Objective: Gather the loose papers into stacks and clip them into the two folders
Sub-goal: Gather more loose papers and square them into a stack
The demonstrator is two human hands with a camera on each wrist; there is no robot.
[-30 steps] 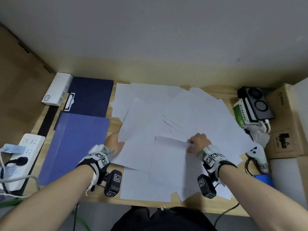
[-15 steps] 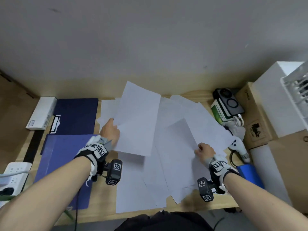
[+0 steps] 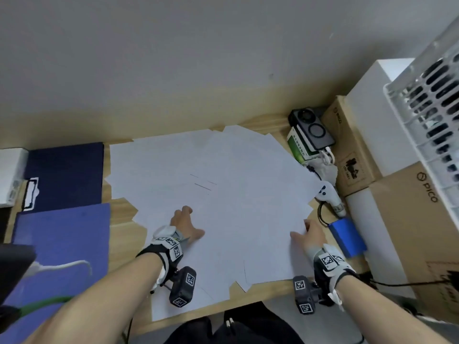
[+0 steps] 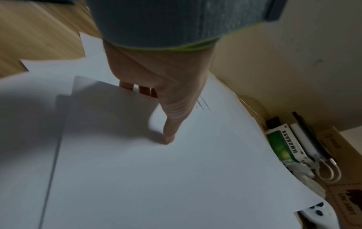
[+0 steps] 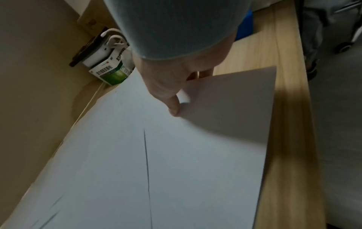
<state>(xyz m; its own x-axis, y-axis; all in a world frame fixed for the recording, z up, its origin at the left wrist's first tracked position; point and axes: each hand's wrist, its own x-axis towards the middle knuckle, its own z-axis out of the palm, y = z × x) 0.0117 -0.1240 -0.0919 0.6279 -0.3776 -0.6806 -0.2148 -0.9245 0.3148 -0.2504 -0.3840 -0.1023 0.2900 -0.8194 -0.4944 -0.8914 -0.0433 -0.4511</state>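
You are at the gathering step: the loose papers (image 3: pixel 223 194) lie spread flat all over the middle of the wooden desk (image 3: pixel 124 214), and none are in a stack yet. Your left hand (image 3: pixel 185 223) lies on the sheets with its thumb pressing down and its fingers tucked under a paper edge. Your right hand (image 3: pixel 310 235) pinches the right edge of a sheet between thumb and fingers and lifts it a little. Next, I think you should slide the sheets toward the middle and square their edges. The two folders, the dark blue folder (image 3: pixel 67 172) and the lighter blue folder (image 3: pixel 62 247), wait on the left, apart from the papers. The right side is crowded: a white controller (image 3: pixel 329 196) and a blue box (image 3: pixel 347 237) sit just beside the paper edges. Some sheets hang over the near desk edge, so pull them in gently.
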